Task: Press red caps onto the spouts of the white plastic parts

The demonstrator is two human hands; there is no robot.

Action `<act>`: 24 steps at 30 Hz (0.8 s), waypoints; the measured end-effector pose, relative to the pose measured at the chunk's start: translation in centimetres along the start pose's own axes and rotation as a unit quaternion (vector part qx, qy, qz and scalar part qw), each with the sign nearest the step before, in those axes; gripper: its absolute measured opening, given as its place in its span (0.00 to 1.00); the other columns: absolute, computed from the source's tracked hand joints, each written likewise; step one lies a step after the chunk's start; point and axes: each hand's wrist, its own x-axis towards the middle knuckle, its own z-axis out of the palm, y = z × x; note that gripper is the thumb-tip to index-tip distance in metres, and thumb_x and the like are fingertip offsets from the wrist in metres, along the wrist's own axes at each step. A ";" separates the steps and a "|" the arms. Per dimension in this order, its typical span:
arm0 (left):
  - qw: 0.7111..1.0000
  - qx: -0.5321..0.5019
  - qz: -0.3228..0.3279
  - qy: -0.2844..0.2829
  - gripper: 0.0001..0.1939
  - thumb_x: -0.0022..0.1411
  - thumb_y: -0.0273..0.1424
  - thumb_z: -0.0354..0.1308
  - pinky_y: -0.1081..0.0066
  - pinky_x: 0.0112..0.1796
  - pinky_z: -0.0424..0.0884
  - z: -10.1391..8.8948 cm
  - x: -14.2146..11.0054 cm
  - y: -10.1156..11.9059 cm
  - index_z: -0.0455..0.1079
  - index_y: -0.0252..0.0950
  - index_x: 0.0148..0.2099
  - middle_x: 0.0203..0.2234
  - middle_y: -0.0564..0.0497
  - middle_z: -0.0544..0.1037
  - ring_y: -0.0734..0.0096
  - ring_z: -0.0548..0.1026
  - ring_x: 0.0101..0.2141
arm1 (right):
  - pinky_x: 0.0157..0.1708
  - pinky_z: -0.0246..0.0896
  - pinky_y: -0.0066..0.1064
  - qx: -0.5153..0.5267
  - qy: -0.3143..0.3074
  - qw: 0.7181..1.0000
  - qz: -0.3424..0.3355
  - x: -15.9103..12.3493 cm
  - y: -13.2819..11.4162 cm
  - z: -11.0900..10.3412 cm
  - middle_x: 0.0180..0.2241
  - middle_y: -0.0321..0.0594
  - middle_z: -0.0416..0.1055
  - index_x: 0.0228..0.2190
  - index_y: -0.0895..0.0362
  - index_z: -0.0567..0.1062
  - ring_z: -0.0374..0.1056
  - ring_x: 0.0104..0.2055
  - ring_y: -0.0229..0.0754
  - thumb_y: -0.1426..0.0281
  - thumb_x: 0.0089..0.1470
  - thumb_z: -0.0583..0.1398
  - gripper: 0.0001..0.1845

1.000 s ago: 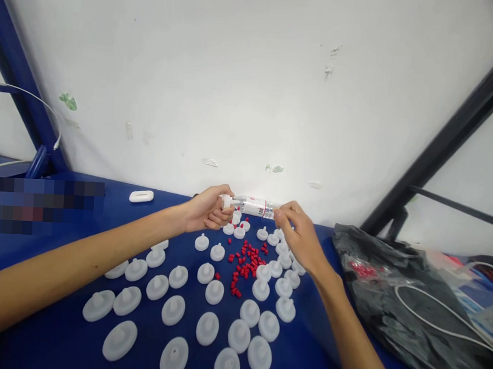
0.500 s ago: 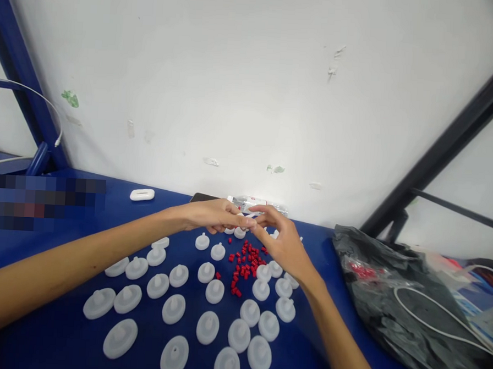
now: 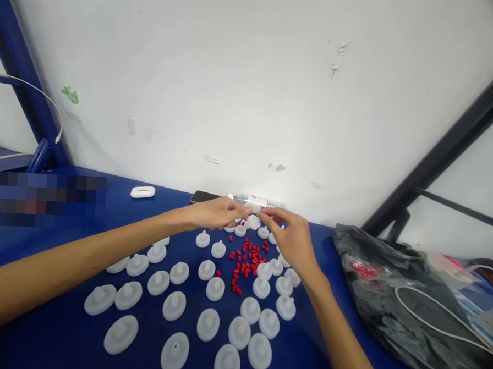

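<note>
My left hand point(image 3: 218, 213) and my right hand point(image 3: 290, 237) meet fingertip to fingertip at the far side of the blue table point(image 3: 57, 329). Both are pinched around a small white disc with a stem point(image 3: 253, 222), held just above the tabletop. What the right fingertips hold is too small to make out. Below the hands lies a pile of small red caps point(image 3: 246, 260). Several white stemmed discs point(image 3: 174, 305) are spread around the pile, stems up. A clear plastic bottle point(image 3: 254, 200) lies on its side just behind the hands.
A dark phone point(image 3: 203, 196) and a small white case point(image 3: 142, 192) lie by the white wall. A crumpled black bag point(image 3: 393, 297) with a white cable on it fills the right side. Blue frame posts stand at far left, a black brace at right.
My left hand has dropped from near the bottle toward the table. My right hand let go of the bottle and came to meet it at the disc. The bottle now lies behind them.
</note>
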 end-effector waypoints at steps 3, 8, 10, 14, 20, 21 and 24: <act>1.000 0.005 -0.015 0.018 0.21 0.65 0.49 0.56 0.73 0.19 0.51 -0.5 0.2 -0.1 0.76 0.37 0.43 0.21 0.57 0.62 0.74 0.57 0.19 | 0.44 0.64 0.41 -0.087 -0.006 0.996 -0.015 -0.1 1.2 -0.1 0.39 0.43 0.82 0.36 0.52 0.84 0.75 0.40 0.52 0.67 0.61 0.63 0.08; 0.999 0.036 -0.023 0.030 0.18 0.64 0.44 0.55 0.74 0.19 0.52 -0.8 0.8 -0.6 0.77 0.35 0.43 0.21 0.56 0.65 0.75 0.59 0.19 | 0.37 0.63 0.36 -0.159 -0.065 0.984 -0.041 -0.2 2.7 0.9 0.34 0.40 0.81 0.35 0.50 0.85 0.75 0.35 0.47 0.70 0.61 0.63 0.08; 0.997 0.060 -0.015 0.040 0.18 0.64 0.42 0.55 0.74 0.20 0.55 -0.7 0.9 -1.0 0.78 0.35 0.44 0.20 0.55 0.66 0.73 0.62 0.20 | 0.37 0.63 0.36 -0.175 -0.075 0.981 -0.045 -0.2 3.0 1.2 0.34 0.39 0.81 0.36 0.51 0.85 0.75 0.35 0.46 0.69 0.62 0.62 0.09; 0.989 0.126 0.006 0.071 0.17 0.64 0.37 0.54 0.73 0.21 0.57 -0.5 1.2 -1.8 0.79 0.35 0.47 0.20 0.54 0.70 0.71 0.65 0.20 | 0.38 0.63 0.36 -0.193 -0.074 0.978 -0.043 -0.1 3.2 1.3 0.36 0.39 0.82 0.41 0.51 0.83 0.76 0.36 0.46 0.68 0.63 0.62 0.09; 0.965 0.230 0.045 0.116 0.18 0.64 0.33 0.54 0.71 0.27 0.61 -0.4 1.5 -3.3 0.78 0.36 0.52 0.28 0.49 0.80 0.66 0.73 0.25 | 0.40 0.62 0.36 -0.199 -0.084 0.975 -0.059 -0.1 2.6 0.9 0.35 0.39 0.80 0.36 0.52 0.82 0.74 0.38 0.45 0.68 0.62 0.63 0.06; 0.962 0.242 0.052 0.115 0.17 0.64 0.32 0.54 0.71 0.28 0.61 -0.4 1.5 -3.6 0.78 0.37 0.52 0.30 0.48 0.81 0.65 0.74 0.26 | 0.41 0.61 0.37 -0.199 -0.085 0.974 -0.063 -0.1 2.4 0.9 0.36 0.39 0.80 0.36 0.52 0.82 0.74 0.39 0.46 0.68 0.63 0.63 0.06; 0.955 0.269 0.068 0.104 0.16 0.64 0.33 0.55 0.71 0.27 0.61 -0.4 1.7 -4.3 0.79 0.37 0.50 0.29 0.48 0.81 0.63 0.75 0.26 | 0.43 0.60 0.38 -0.198 -0.083 0.974 -0.069 -0.1 2.0 1.0 0.37 0.40 0.80 0.37 0.52 0.81 0.73 0.40 0.46 0.67 0.64 0.62 0.07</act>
